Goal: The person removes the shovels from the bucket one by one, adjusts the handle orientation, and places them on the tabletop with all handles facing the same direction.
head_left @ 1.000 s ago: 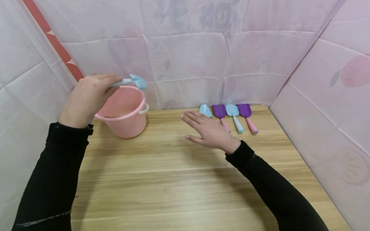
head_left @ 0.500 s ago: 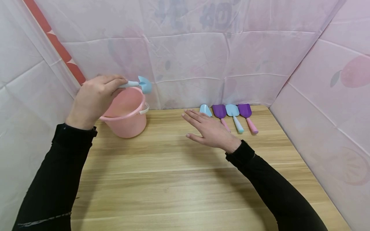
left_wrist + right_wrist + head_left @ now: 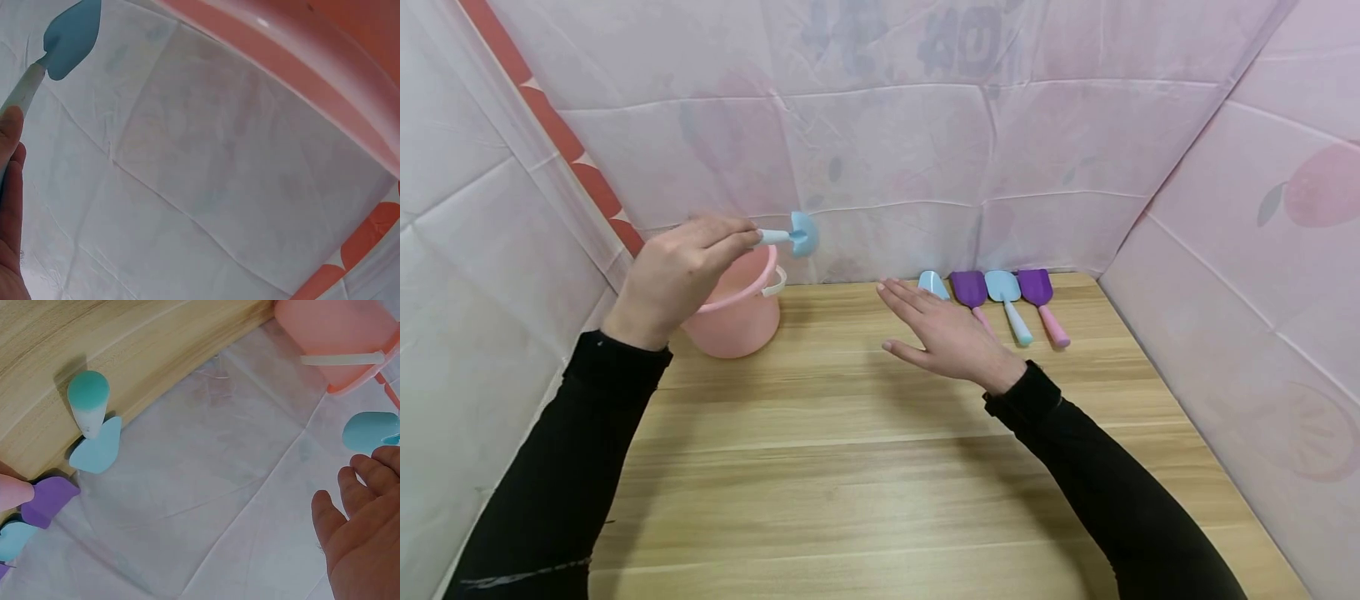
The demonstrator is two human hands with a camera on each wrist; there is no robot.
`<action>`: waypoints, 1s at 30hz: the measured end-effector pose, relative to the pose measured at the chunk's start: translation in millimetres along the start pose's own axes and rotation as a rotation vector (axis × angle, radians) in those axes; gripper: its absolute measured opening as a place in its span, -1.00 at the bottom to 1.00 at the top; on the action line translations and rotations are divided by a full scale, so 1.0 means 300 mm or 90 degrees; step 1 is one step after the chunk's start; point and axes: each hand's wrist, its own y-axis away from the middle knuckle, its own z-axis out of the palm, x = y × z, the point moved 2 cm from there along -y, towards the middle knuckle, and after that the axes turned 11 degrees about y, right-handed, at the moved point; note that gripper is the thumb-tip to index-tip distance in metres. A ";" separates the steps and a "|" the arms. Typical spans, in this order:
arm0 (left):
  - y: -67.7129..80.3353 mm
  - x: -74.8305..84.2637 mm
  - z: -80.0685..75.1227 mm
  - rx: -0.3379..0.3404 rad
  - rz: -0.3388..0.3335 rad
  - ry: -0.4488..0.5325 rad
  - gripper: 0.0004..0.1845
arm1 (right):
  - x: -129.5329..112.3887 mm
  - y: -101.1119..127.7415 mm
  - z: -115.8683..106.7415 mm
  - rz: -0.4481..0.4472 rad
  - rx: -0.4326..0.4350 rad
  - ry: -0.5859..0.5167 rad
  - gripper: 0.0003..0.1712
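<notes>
In the head view the left hand [image 3: 681, 275] pinches the pale handle of a small blue shovel [image 3: 793, 236], held in the air above the rim of the pink bucket [image 3: 741, 312]; the shovel's long axis runs nearly level, blade pointing toward 3 o'clock from the grip, so the blade hangs just past the bucket's right edge, not over its opening. The right hand [image 3: 943, 337] hovers flat over the desk [image 3: 850, 467] with fingers straight and spread, holding nothing; at its 2 o'clock four more shovels [image 3: 1000, 300] lie in a row by the back wall, blades toward 12 o'clock, the nearest one partly hidden behind the fingers. In the left wrist view the fingers [image 3: 9, 181] close round the handle, and the blue shovel's blade [image 3: 72, 37] stands at 1 o'clock from them, with the bucket's rim [image 3: 300, 69] crossing the upper right. In the right wrist view the open right hand [image 3: 365, 531] sits low right, the held shovel's blade [image 3: 369, 431] at its 12 o'clock and the bucket [image 3: 337, 337] beyond it.
</notes>
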 end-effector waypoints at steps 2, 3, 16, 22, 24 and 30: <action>-0.002 0.011 0.011 -0.001 0.020 -0.005 -0.65 | -0.001 0.000 -0.003 0.000 0.004 -0.002 0.01; -0.003 0.017 0.016 -0.004 0.030 -0.012 -0.63 | -0.002 0.000 -0.004 0.000 0.005 -0.004 0.01; 0.006 0.099 0.090 -0.015 0.083 0.000 -0.59 | -0.008 0.002 -0.011 0.003 0.026 -0.008 -0.02; 0.015 0.132 0.125 -0.015 0.095 -0.007 -0.58 | -0.010 0.003 -0.010 0.002 0.067 -0.012 -0.07; 0.017 0.143 0.136 -0.011 0.101 -0.004 -0.55 | -0.012 0.003 -0.011 0.000 0.081 -0.011 -0.08; 0.020 0.176 0.173 -0.014 0.112 0.026 -0.56 | -0.030 -0.007 -0.022 -0.015 0.126 -0.031 -0.14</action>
